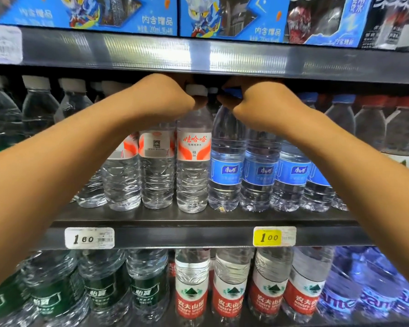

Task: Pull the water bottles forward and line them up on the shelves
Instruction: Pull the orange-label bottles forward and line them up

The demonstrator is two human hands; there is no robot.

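On the middle shelf stand clear water bottles in rows. My left hand is closed around the neck of a white-capped bottle with a red and white label. My right hand grips the neck of a blue-capped bottle with a blue label right beside it. Both bottles stand upright near the shelf's front edge, touching each other. More red-labelled bottles stand to the left and more blue-labelled ones to the right. My forearms hide parts of the rows.
The shelf above hangs low over the caps and carries blue drink cartons. Price tags sit on the shelf edge. The lower shelf holds green-labelled, red-labelled and blue bottles. Other bottles flank both sides.
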